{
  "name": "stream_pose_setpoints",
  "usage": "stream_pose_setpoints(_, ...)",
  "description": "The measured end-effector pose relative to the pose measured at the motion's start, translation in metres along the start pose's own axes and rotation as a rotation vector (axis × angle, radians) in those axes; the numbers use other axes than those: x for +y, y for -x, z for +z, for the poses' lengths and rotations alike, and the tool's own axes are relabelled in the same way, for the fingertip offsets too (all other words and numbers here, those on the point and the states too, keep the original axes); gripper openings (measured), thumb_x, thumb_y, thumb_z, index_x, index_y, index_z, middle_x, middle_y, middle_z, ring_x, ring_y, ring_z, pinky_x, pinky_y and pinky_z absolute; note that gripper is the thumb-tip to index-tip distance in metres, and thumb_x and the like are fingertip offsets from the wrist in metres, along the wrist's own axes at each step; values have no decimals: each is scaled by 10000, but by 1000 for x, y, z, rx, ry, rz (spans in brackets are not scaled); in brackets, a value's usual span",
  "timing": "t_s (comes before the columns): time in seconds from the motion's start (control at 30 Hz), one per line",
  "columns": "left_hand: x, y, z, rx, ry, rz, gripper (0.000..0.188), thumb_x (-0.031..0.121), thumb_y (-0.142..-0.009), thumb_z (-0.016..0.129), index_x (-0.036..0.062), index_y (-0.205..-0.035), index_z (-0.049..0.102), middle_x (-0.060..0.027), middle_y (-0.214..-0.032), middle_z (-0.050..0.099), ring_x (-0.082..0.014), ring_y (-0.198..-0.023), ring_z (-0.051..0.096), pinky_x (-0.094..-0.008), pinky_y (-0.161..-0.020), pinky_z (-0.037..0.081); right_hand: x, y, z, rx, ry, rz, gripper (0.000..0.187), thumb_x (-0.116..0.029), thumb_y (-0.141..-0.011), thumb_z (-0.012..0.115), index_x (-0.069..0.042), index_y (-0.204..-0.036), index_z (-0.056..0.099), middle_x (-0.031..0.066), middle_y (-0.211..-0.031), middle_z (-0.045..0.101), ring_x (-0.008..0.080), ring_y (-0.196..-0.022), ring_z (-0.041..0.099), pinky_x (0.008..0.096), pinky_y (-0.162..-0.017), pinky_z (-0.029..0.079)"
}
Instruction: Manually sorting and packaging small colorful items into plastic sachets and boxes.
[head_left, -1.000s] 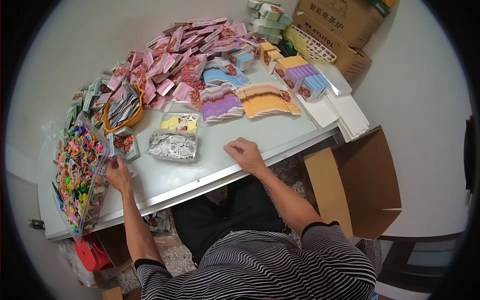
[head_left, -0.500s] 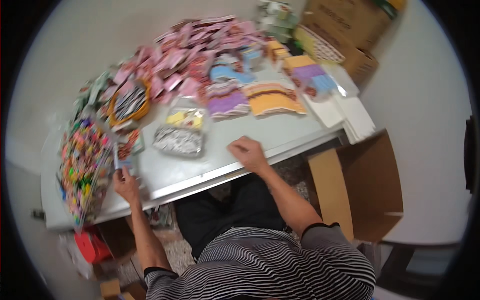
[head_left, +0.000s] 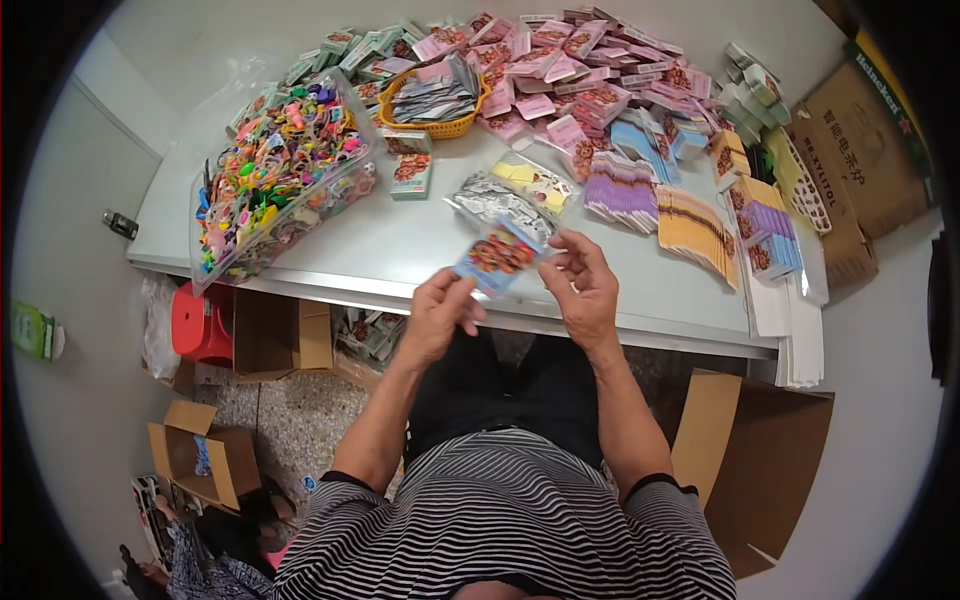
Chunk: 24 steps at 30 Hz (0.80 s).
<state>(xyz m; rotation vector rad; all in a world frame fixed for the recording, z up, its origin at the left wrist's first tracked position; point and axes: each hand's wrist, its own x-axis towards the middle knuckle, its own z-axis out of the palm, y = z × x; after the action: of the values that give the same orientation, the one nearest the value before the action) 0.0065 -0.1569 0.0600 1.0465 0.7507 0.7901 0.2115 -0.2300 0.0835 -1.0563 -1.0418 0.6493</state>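
A small flat blue packet [head_left: 497, 260] with a colourful picture is held up over the table's front edge, slightly blurred. My left hand [head_left: 440, 313] grips its lower left corner between thumb and fingers. At its right edge, my right hand [head_left: 583, 290] has its thumb and fingertips closed on the side. Just beyond lies a clear bag [head_left: 500, 203] with black-and-white sachets and yellow pieces. A clear plastic bin [head_left: 300, 205] heaped with small colourful toys stands to the left. Two small green-and-white boxes [head_left: 411, 175] sit between bin and bag.
An orange basket [head_left: 440, 128] of silvery sachets stands behind. Pink boxes [head_left: 600, 75] are piled along the wall. Purple packets [head_left: 622, 190] and orange packets [head_left: 693, 232] stand in rows at right. An open carton [head_left: 760, 460] and a red stool [head_left: 200, 325] are below the table.
The view has turned and shifted. My left hand has come from beside the toy bin to the middle with the packet. My right hand has risen off the table to the packet's edge.
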Motion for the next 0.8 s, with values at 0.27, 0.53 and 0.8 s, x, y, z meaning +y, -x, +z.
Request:
stream_pose_setpoints(0.27,-30,-30,59,-186,-202,22,330,188,-987,645,-11,-1244,592,-83,-976,700,-116,-704,662,-257,-566,559,-7,24,-70,168,249,-2,278,10,-890,729,14,-1153,640,63,-995,678,97,-842,649,234,-734,521)
stream_pose_setpoints(0.53,-22,-83,-8,377,-653,259,322,216,-968,683,-12,-1190,634,-60,-944,679,-98,-698,607,-243,-569,483,-48,-9,-262,592,809,-203,276,-60,-883,755,7,-1138,674,54,-949,678,95,-783,624,258,-733,523)
stream_pose_setpoints(0.8,-32,-108,-19,379,-691,307,249,219,-965,687,-15,-1048,695,-29,-858,674,-78,-664,540,-243,-603,455,-20,-25,-404,787,993,-157,300,-116,-889,754,7,-1155,685,94,-985,702,126,-807,665,272,-737,549)
